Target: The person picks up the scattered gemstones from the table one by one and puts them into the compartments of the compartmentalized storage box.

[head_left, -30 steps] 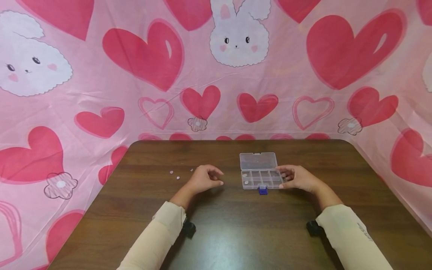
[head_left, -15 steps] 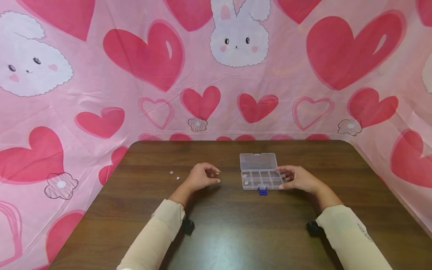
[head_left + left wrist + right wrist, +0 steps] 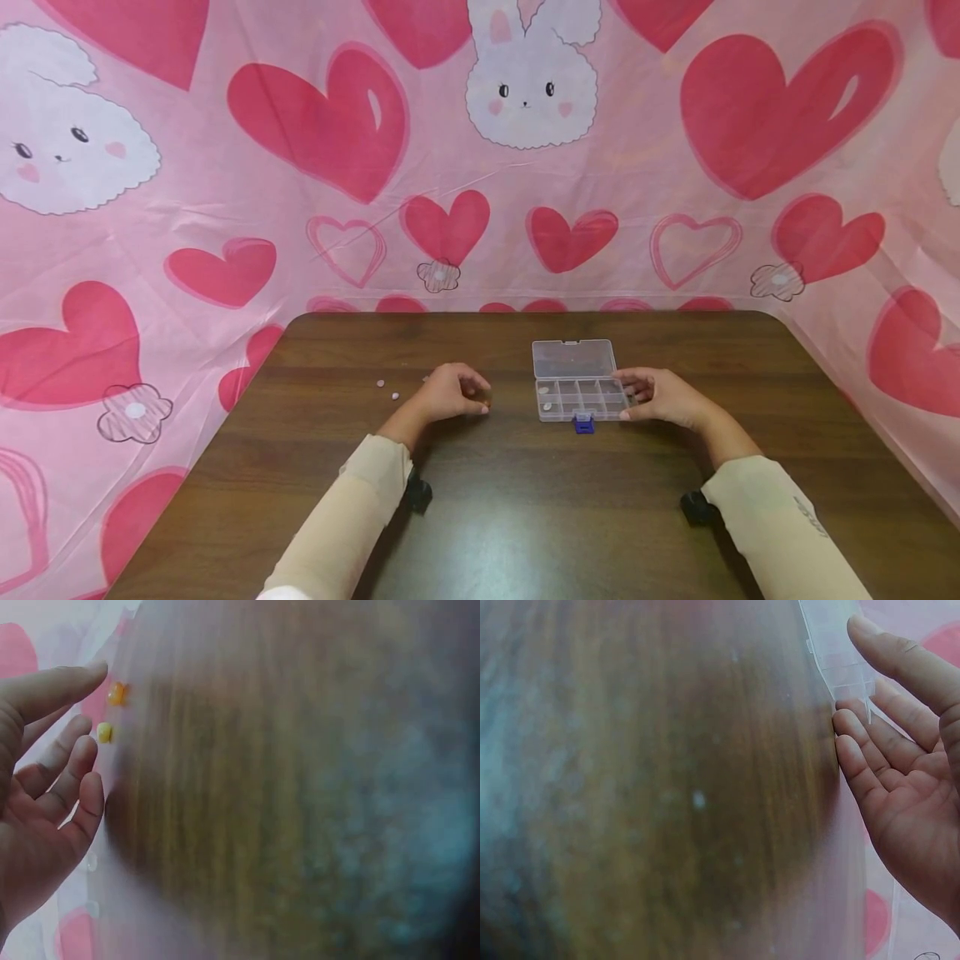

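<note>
On the tabletop (image 3: 517, 500), at three o'clock from the left hand (image 3: 448, 394), lay the compartment box (image 3: 590, 387), its lid (image 3: 573, 359) raised at twelve o'clock. The right hand (image 3: 665, 397) gripped the box's three-o'clock end. The left thumb and fingers stood apart; an orange bead (image 3: 116, 694) and a yellow bead (image 3: 105, 733) showed near their tips, contact unclear. Pale pieces (image 3: 395, 396) lay at nine o'clock from that hand.

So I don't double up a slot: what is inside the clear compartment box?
In the clear compartment box, two small pale pieces lie in the leftmost column, one per compartment. The right-hand grip partly covers the right end, hiding anything beneath.
</note>
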`<state>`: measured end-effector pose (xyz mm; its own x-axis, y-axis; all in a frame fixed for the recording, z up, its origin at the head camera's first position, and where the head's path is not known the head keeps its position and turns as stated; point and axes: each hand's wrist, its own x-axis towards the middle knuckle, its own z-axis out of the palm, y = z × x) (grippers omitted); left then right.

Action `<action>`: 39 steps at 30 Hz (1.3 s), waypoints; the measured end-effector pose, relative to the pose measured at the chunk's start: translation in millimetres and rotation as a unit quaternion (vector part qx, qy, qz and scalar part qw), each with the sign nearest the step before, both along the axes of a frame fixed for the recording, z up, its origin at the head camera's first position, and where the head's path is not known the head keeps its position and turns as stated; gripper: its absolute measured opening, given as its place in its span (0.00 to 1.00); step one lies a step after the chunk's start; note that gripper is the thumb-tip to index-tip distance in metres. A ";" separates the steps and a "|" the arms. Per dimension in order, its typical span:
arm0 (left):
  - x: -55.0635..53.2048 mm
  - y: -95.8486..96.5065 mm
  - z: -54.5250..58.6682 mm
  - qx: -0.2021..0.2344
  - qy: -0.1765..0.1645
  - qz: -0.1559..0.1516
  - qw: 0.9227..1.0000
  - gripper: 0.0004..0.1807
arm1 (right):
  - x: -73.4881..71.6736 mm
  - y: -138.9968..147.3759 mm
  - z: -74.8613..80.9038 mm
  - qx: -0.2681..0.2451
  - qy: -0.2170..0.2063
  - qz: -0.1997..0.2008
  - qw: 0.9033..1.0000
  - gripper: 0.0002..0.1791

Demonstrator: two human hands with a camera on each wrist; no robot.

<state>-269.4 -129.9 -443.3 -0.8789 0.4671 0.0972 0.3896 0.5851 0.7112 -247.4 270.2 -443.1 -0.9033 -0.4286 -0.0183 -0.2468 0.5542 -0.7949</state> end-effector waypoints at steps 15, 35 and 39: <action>-2.9 0.1 -0.2 -0.050 0.072 -0.087 0.992 0.10 | 2.7 -2.1 4.1 -0.021 0.009 0.016 1.000 0.37; 1.2 1.7 -1.3 -0.001 0.020 -0.074 0.997 0.03 | 3.2 -2.0 3.5 -0.019 0.004 0.013 1.000 0.37; 0.8 2.2 -2.2 0.008 0.012 -0.069 0.997 0.02 | 2.6 -1.7 3.0 -0.021 0.007 0.015 1.000 0.37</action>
